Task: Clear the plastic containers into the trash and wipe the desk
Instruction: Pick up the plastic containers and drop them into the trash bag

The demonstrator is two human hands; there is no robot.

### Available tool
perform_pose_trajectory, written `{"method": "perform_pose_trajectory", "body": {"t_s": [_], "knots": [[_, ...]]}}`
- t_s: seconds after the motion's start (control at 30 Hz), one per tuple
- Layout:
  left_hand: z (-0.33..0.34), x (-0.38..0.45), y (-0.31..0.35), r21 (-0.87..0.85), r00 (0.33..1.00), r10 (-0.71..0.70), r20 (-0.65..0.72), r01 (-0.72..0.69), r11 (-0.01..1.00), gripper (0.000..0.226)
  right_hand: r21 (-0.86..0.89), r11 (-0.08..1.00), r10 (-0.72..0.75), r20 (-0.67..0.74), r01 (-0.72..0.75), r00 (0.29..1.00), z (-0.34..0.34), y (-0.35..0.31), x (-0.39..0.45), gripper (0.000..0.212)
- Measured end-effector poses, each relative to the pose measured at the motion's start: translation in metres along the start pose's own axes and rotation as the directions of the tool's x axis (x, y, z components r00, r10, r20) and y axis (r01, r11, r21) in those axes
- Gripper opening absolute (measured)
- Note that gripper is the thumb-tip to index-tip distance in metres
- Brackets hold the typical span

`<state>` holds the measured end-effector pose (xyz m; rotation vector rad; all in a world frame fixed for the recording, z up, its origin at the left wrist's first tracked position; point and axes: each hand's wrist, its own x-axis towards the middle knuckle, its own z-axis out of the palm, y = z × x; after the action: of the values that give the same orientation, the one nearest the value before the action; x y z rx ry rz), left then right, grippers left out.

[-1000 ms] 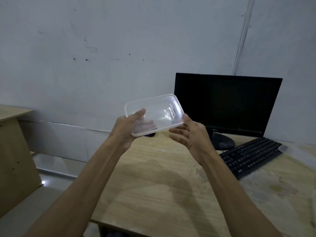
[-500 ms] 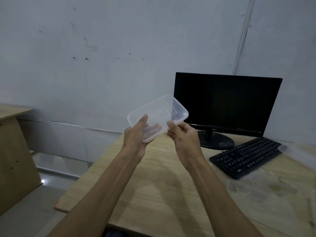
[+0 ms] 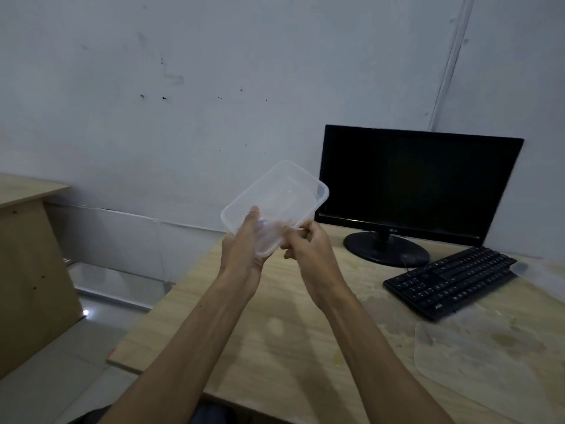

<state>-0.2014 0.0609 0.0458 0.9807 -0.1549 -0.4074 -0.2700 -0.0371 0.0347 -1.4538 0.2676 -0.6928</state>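
A clear rectangular plastic container [image 3: 281,197] is held up in the air over the far left corner of the wooden desk [image 3: 275,347]. My left hand [image 3: 244,243] grips its near left end, thumb on the rim and fingers underneath. My right hand [image 3: 305,243] pinches the near right edge with curled fingers. A flat clear plastic lid [image 3: 477,359] lies on the desk at the right. Another pale plastic piece [image 3: 547,273] lies at the far right edge, blurred. No trash bin is in sight.
A black monitor [image 3: 419,182] stands at the back of the desk, with a black keyboard [image 3: 449,280] in front of it. The desk top shows stains. A second wooden desk [image 3: 27,261] stands at the left, with floor between the two.
The container has tilted and swung so its far end points up and right. My right hand went from open beside it to pinching its near edge. The view shifted left.
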Motion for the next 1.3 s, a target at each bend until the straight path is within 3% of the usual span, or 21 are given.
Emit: {"method": "perform_pose_trajectory", "body": {"t_s": [0.1,0.17,0.3,0.4,0.63,0.77,0.87,1.0,1.1,1.2,1.3], "knots": [[-0.023,-0.003,0.020,0.156,0.985,-0.101,0.139,0.079,0.985,0.032,0.230,0.968,0.112,-0.026,-0.103,0.993,-0.001,0.001,0.005,0.034],[-0.043,-0.005,0.035,0.240,0.972,-0.150,0.183,0.104,0.965,0.035,0.261,0.945,0.200,0.022,-0.198,0.980,0.004,0.004,0.005,0.036],[-0.090,-0.006,0.060,0.372,0.974,-0.180,0.139,0.117,0.921,0.042,0.105,0.942,0.292,0.209,-0.318,0.933,0.032,0.012,0.003,0.030],[-0.131,-0.008,0.073,0.422,0.991,-0.113,0.076,0.071,0.904,0.037,0.040,0.921,0.343,0.387,-0.388,0.856,0.068,0.019,-0.003,0.031],[-0.261,-0.027,0.096,0.192,0.989,-0.147,-0.025,0.149,0.970,0.068,0.073,0.887,0.322,0.611,-0.457,0.723,0.180,0.055,-0.042,0.061],[-0.332,-0.053,0.095,0.055,0.979,-0.091,-0.181,0.103,0.993,0.037,-0.026,0.914,0.293,0.733,-0.406,0.614,0.241,0.090,-0.086,0.098],[-0.375,-0.069,0.084,0.063,0.945,-0.095,-0.311,0.120,0.991,0.031,-0.091,0.925,0.304,0.758,-0.368,0.577,0.276,0.121,-0.116,0.098],[-0.420,-0.073,0.054,0.154,0.890,-0.170,-0.424,0.256,0.954,0.026,-0.176,0.897,0.413,0.657,-0.405,0.631,0.301,0.186,-0.145,0.082],[-0.456,-0.067,0.016,0.279,0.833,-0.211,-0.511,0.393,0.876,0.026,-0.212,0.794,0.590,0.494,-0.570,0.638,0.301,0.239,-0.155,0.061],[-0.504,-0.063,-0.038,0.412,0.739,-0.213,-0.639,0.563,0.717,0.034,-0.437,0.776,0.618,0.381,-0.455,0.688,0.293,0.283,-0.149,0.039],[-0.553,-0.073,-0.088,0.626,0.661,0.024,-0.750,0.697,0.350,0.042,-0.626,0.748,0.568,0.430,-0.222,0.701,0.286,0.319,-0.132,0.032]]}}
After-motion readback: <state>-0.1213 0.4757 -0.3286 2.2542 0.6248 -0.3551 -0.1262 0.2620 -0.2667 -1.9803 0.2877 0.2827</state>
